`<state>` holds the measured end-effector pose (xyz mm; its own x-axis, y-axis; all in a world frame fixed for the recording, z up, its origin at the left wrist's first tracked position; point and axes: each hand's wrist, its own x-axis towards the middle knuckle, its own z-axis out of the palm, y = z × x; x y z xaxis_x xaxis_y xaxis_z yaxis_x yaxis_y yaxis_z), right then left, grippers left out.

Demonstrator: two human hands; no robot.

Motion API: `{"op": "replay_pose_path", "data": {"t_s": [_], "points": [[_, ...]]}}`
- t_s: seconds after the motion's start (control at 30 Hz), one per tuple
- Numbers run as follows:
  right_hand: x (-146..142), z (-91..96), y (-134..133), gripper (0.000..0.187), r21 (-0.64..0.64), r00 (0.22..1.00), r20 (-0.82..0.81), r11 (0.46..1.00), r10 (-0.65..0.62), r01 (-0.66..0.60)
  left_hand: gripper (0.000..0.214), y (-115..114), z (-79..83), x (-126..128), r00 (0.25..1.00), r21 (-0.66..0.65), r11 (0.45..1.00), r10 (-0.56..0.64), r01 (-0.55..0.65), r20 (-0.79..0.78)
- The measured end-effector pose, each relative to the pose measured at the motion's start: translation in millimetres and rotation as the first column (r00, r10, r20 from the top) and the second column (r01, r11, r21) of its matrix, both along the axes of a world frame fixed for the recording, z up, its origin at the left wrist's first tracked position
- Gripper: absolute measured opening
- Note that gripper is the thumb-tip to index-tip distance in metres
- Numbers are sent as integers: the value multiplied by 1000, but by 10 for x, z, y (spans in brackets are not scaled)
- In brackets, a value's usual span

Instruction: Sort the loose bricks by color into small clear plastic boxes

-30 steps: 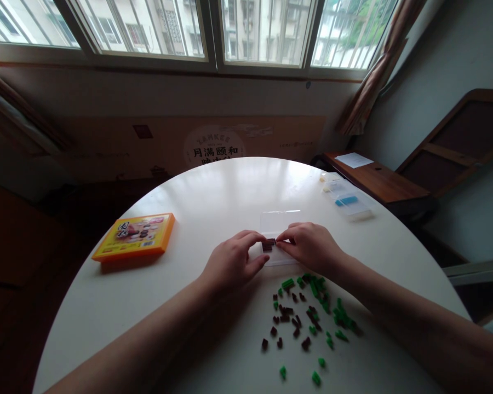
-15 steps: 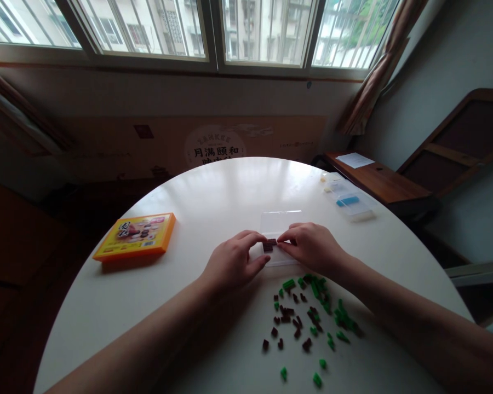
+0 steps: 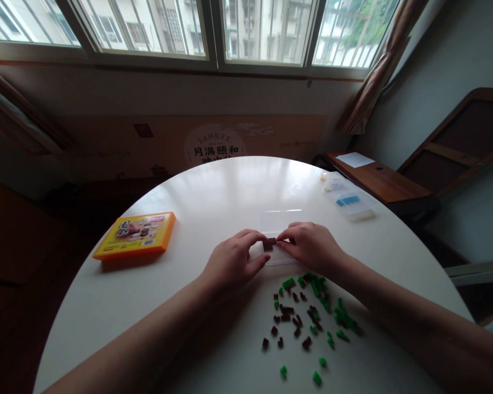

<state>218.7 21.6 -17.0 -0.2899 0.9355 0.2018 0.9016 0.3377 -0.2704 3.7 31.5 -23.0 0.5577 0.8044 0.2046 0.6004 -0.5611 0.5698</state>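
Note:
A small clear plastic box (image 3: 285,261) lies on the white table in front of me with its lid (image 3: 280,220) flipped back on the far side. Small dark brown blocks (image 3: 268,246) sit in rows at the box's left end. My left hand (image 3: 234,260) is at that end, its curved index finger and thumb on either side of the blocks, holding the box steady. From the right, my right hand (image 3: 310,246) pinches at the right end of the brown rows; its fingertips hide most of the piece there.
Loose green pieces (image 3: 344,317) and brown pieces (image 3: 286,311) are scattered nearer me, below my right forearm. An orange and yellow box (image 3: 135,235) lies at left. Clear cases (image 3: 355,205), one with a blue item, lie at the far right edge. Beyond stands a wooden side table (image 3: 382,178).
Both hands stay at the plastic box with almost no movement. The scattered pieces lie as before.

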Motion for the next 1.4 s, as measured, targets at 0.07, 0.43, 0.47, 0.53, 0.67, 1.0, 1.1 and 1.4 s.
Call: {"op": "replay_pose_path", "data": {"t_s": [0.07, 0.43, 0.47, 0.53, 0.67, 1.0, 1.1, 1.4], "points": [[2, -3, 0, 17, 3, 1000, -7, 1000, 5, -5, 27, 1, 2, -1, 1000, 2, 1000, 2, -2, 0], [-3, 20, 2, 18, -14, 1000, -9, 1000, 8, -8, 26, -2, 14, 1, 1000, -9, 1000, -5, 5, 4], [-3, 20, 3, 18, -14, 1000, -7, 1000, 9, -9, 25, -1, 15, 0, 1000, -8, 1000, -3, 3, 4], [-1, 16, 5, 18, -12, 1000, -5, 1000, 12, -12, 25, 1, 12, -2, 1000, -7, 1000, 0, 0, 2], [8, -3, 7, 18, 3, 1000, -4, 1000, 15, -15, 26, 5, 2, 0, 1000, -8, 1000, 0, 0, 3], [17, -28, 6, 16, 18, 1000, -22, 1000, 10, -10, 26, 8, 2, -4, 1000, -12, 1000, -2, 2, 3], [17, -11, -3, 15, 37, 999, -35, 999, -1, 3, 26, 2, 12, -15, 1000, -15, 1000, -10, 10, 9], [341, 352, -243, 16, 41, 980, -130, 988, 153, -149, 26, -8, 58, -34, 1000, -6, 1000, -12, 12, 6]]}}
